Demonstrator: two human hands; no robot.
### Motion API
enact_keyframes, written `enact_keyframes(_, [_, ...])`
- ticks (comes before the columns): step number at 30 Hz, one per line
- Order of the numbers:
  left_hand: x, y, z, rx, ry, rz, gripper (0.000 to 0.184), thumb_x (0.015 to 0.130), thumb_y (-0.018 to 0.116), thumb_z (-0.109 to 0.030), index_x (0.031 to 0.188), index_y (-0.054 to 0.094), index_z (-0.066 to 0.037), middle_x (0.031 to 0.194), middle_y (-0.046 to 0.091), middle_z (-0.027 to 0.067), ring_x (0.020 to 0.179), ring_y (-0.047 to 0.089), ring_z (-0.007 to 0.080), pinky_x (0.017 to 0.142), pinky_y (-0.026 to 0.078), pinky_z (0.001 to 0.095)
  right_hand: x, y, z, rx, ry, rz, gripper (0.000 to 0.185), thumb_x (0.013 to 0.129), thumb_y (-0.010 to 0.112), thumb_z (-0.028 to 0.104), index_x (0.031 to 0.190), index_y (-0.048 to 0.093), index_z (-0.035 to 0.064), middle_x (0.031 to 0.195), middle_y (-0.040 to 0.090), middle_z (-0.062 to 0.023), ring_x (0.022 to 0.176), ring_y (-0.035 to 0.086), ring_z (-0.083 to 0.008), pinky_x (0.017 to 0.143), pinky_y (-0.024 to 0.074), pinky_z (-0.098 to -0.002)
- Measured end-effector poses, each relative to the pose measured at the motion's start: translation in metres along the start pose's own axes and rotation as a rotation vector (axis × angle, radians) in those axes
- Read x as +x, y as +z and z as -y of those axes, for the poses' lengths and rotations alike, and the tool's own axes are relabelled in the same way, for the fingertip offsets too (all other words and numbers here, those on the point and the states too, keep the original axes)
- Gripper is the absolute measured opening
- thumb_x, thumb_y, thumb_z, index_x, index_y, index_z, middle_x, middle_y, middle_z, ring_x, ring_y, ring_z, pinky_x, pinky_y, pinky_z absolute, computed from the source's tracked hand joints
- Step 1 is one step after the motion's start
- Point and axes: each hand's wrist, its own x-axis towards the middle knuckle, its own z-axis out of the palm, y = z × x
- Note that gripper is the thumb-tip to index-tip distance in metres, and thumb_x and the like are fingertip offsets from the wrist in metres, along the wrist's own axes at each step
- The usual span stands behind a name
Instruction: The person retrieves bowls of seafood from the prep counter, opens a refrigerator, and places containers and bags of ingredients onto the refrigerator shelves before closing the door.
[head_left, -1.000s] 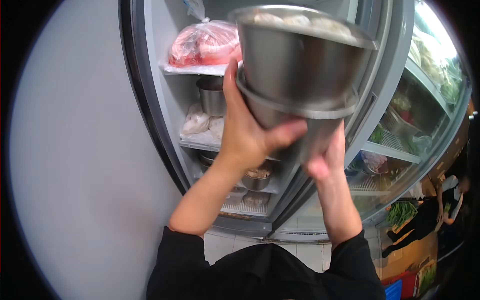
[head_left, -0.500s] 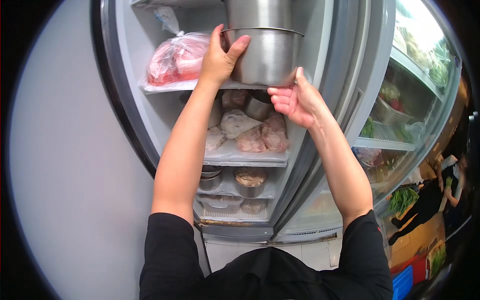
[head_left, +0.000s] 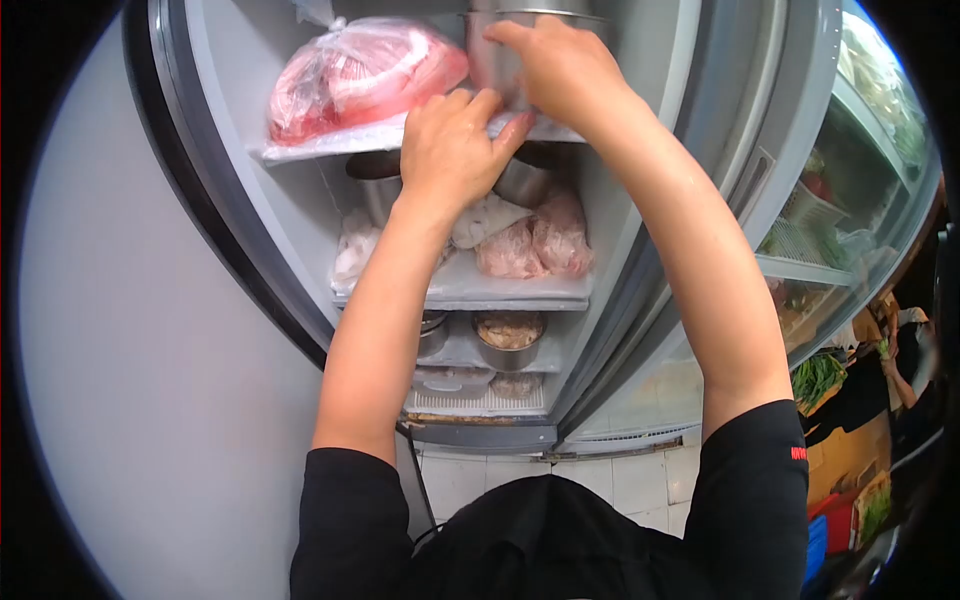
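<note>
Two stacked steel pots [head_left: 484, 62] stand on the upper shelf [head_left: 335, 142] of an open fridge, partly cut off by the top of the view. My right hand [head_left: 565, 70] lies against the front of the pots, its fingers apart. Lower and to the left, my left hand [head_left: 455, 145] is at the shelf's front edge just below them, with fingers spread and nothing in its grasp. A clear bag of pink-red meat [head_left: 365, 80] sits left of the pots.
Lower shelves hold more pots, bagged meat [head_left: 560, 240] and a pot of pale food [head_left: 508, 335]. The fridge door [head_left: 180, 330] is at left. Glass-fronted shelves with vegetables [head_left: 820, 375] nearby are at right, where another person [head_left: 905, 370] stands.
The pots have gone from in front of me onto the upper shelf. My left hand has come off them down to the shelf edge; my right hand has risen to their front.
</note>
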Motion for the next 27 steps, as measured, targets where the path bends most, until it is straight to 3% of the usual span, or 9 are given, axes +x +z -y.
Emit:
enact_keyframes(8, [-0.007, 0.005, 0.004, -0.022, 0.047, -0.077, 0.025, 0.081, 0.062, -0.035, 0.086, 0.068, -0.011, 0.08, 0.059, 0.0095, 0.078, 0.056, 0.0306, 0.071, 0.041, 0.0428, 0.07, 0.064, -0.038, -0.074, 0.222, 0.586, 0.073, 0.075, 0.051, -0.001, 0.143, 0.038, 0.0228, 0.121, 0.06, -0.0198, 0.104, 0.061, -0.0366, 0.083, 0.0515, -0.043])
enact_keyframes(10, [-0.007, 0.004, 0.002, -0.016, 0.042, -0.098, 0.025, 0.081, 0.062, -0.035, 0.086, 0.068, -0.011, 0.08, 0.059, 0.0093, 0.079, 0.056, 0.0304, 0.072, 0.041, 0.0432, 0.083, 0.084, -0.058, -0.101, 0.218, 0.681, 0.069, 0.078, 0.051, 0.008, 0.144, 0.038, 0.0225, 0.125, 0.058, -0.0199, 0.111, 0.058, -0.0362, 0.089, 0.0496, -0.0433])
enact_keyframes(12, [-0.008, 0.003, 0.002, -0.021, 0.004, -0.086, 0.025, 0.079, 0.063, -0.035, 0.086, 0.067, -0.012, 0.08, 0.057, 0.0088, 0.081, 0.055, 0.0291, 0.074, 0.04, 0.0439, 0.092, 0.101, -0.075, -0.148, 0.354, 0.751, 0.043, 0.083, 0.056, 0.022, 0.124, 0.06, 0.0094, 0.132, 0.054, -0.0143, 0.121, 0.052, -0.0315, 0.098, 0.0434, -0.0399])
enact_keyframes(14, [-0.008, 0.002, 0.004, -0.012, -0.008, -0.093, 0.025, 0.079, 0.063, -0.035, 0.085, 0.067, -0.012, 0.08, 0.057, 0.0086, 0.082, 0.055, 0.0286, 0.074, 0.04, 0.0436, 0.096, 0.098, -0.08, -0.225, 0.296, 0.912, 0.069, 0.078, 0.056, 0.025, 0.144, 0.038, 0.0162, 0.138, 0.048, -0.0164, 0.125, 0.048, -0.0329, 0.1, 0.0428, -0.0444])
enact_keyframes(17, [-0.01, 0.004, 0.004, -0.011, -0.036, -0.095, 0.026, 0.078, 0.063, -0.037, 0.085, 0.067, -0.012, 0.08, 0.057, 0.0077, 0.083, 0.054, 0.0271, 0.076, 0.039, 0.0423, 0.098, 0.094, -0.07, -0.197, 0.269, 0.928, 0.067, 0.079, 0.056, 0.032, 0.142, 0.041, 0.0126, 0.142, 0.044, -0.0147, 0.129, 0.044, -0.0322, 0.103, 0.0395, -0.0431])
enact_keyframes(21, [-0.014, 0.005, 0.011, -0.073, -0.041, -0.109, 0.029, 0.078, 0.063, -0.037, 0.086, 0.067, -0.01, 0.083, 0.058, 0.0085, 0.086, 0.054, 0.028, 0.079, 0.039, 0.042, 0.125, 0.097, -0.057, -0.219, -0.008, 0.728, 0.058, 0.085, 0.054, 0.041, 0.133, 0.051, 0.0085, 0.134, 0.052, -0.0159, 0.123, 0.05, -0.0334, 0.101, 0.0403, -0.039])
enact_keyframes(24, [-0.015, -0.002, 0.017, -0.234, -0.001, -0.057, 0.026, 0.078, 0.065, -0.03, 0.089, 0.065, -0.007, 0.091, 0.061, 0.0118, 0.093, 0.055, 0.0332, 0.086, 0.04, 0.0436, 0.103, 0.074, -0.024, 0.159, -0.019, 0.185, 0.045, 0.088, 0.057, 0.029, 0.127, 0.055, 0.006, 0.121, 0.061, -0.0165, 0.112, 0.058, -0.0318, 0.095, 0.0447, -0.0381])
enact_keyframes(26, [-0.027, -0.027, 0.024, -0.452, 0.032, -0.177, 0.019, 0.081, 0.067, -0.021, 0.088, 0.064, -0.004, 0.093, 0.063, 0.011, 0.088, 0.06, 0.0286, 0.079, 0.046, 0.0377, 0.058, 0.008, 0.037, 0.24, 0.078, 0.138, 0.065, 0.08, 0.069, 0.03, 0.135, 0.045, 0.0035, 0.121, 0.058, -0.0262, 0.117, 0.055, -0.0331, 0.101, 0.0402, -0.0411])
enact_keyframes(27, [-0.04, -0.044, 0.024, -0.521, 0.004, -0.267, 0.017, 0.082, 0.067, -0.019, 0.088, 0.064, -0.004, 0.094, 0.064, 0.0103, 0.086, 0.061, 0.0266, 0.076, 0.048, 0.0353, 0.037, 0.02, 0.033, 0.339, -0.004, -0.106, 0.042, 0.085, 0.057, 0.024, 0.123, 0.057, 0.0073, 0.113, 0.063, -0.0197, 0.102, 0.06, -0.0363, 0.087, 0.0485, -0.0436])
